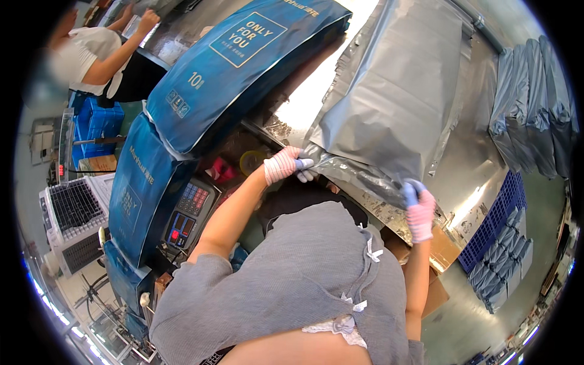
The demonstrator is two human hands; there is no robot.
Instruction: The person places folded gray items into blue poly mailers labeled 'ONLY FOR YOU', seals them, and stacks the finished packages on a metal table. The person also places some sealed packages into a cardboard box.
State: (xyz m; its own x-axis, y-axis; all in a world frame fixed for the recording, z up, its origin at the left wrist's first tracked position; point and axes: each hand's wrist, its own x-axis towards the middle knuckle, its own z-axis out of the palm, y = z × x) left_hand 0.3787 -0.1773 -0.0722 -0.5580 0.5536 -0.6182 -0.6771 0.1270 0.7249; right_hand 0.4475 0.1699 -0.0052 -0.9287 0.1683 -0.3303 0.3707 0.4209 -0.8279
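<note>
A stack of flat grey plastic bags lies on the metal table in front of me. My left hand, in a pink-striped glove with pale blue fingertips, is closed on the near left corner of the top bag. At the near right corner, my right hand wears a matching glove and is slightly blurred. Its fingers are bent around the bag's edge. Between my hands the near edge of the bag is crumpled and shiny, hanging by the table's front edge.
Large blue printed packs line my left, beside a scale with a keypad. Folded grey bundles are at the right, above a purple plastic crate. A cardboard box sits under the table. Another person works at far left.
</note>
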